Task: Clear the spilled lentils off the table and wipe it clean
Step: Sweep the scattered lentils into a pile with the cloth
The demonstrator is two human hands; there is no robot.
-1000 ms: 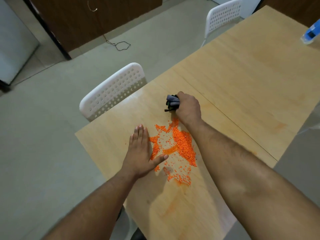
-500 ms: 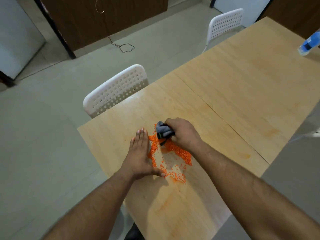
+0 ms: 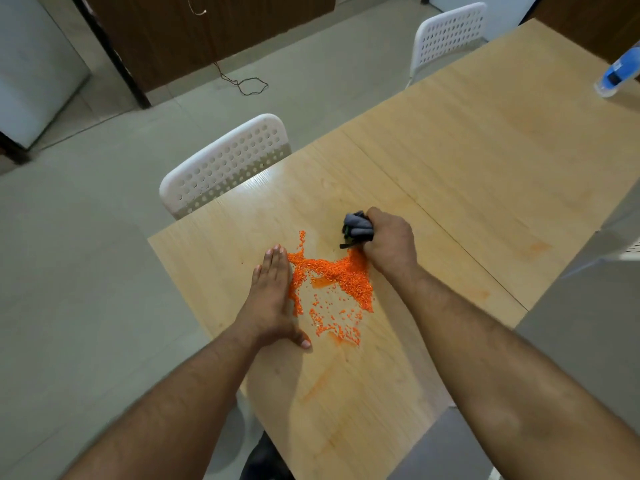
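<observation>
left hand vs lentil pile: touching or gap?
Touching. The head view shows the left hand flat on the table, its inner edge pressed against the lentils, with no wood visible between them.

Two hands: a left hand (image 3: 270, 296) and a right hand (image 3: 389, 242). One dark cloth (image 3: 356, 228). One spill of orange lentils (image 3: 332, 278), too many to count. One wooden desk (image 3: 467, 174). Two white chairs (image 3: 225, 164) (image 3: 448, 32). One blue bottle (image 3: 618, 74). One loose cable (image 3: 246, 83).

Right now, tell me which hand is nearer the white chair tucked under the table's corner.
Left. The left hand lies flat by the lentils, on the side of the white chair. The right hand, gripping the cloth, is across the spill, farther off.
</observation>
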